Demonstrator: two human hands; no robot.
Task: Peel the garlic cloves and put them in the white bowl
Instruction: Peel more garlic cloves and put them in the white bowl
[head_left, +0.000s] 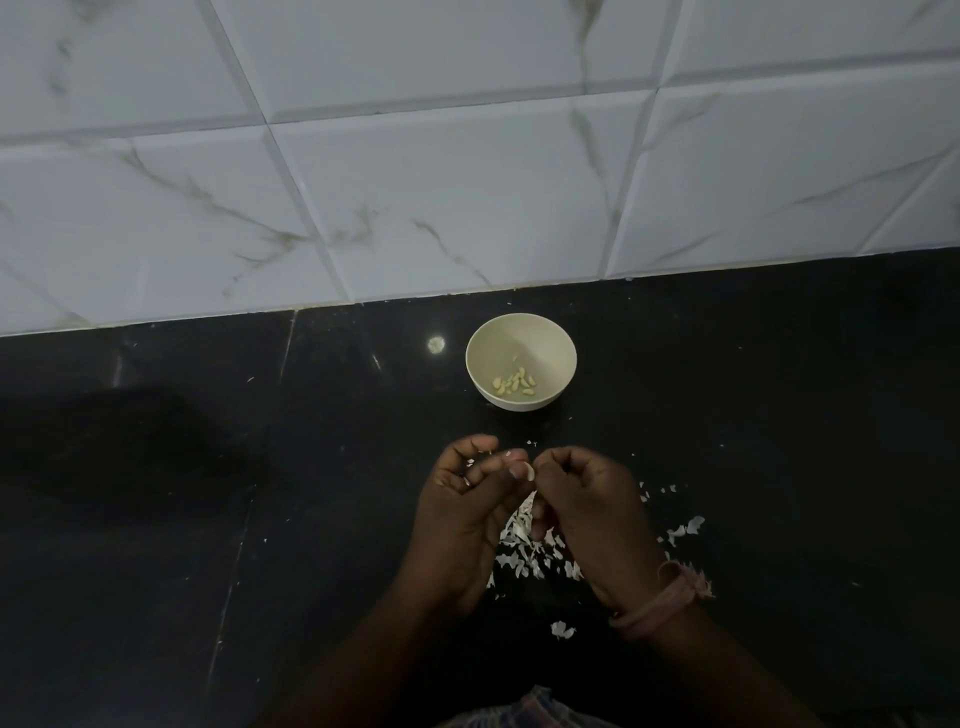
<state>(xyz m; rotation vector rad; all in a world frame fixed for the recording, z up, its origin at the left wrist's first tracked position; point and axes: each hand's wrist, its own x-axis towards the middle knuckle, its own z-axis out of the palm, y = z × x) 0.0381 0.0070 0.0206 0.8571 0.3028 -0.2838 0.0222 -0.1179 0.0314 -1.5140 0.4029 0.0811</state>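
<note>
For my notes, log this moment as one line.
step: peeling | hands: both on clove | bowl: some peeled cloves | skins: on counter

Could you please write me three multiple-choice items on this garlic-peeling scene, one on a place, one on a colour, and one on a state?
1. Where does the small round white bowl stand?
A. On the black countertop, near the white marble-look tiled wall
B. In the person's left hand
C. On a wooden board

2. What colour is the band on the right wrist?
A. Green
B. Pink
C. Blue

3. What is the state of the garlic clove between the hands?
A. Lying in the bowl
B. Lying loose on the counter
C. Pinched by the fingers of the left hand and right hand

Answers: 1 A, the bowl sits on the dark surface below the tiles. 2 B, the band looks pink. 3 C, both hands meet at the clove above the white peel scraps.
</note>
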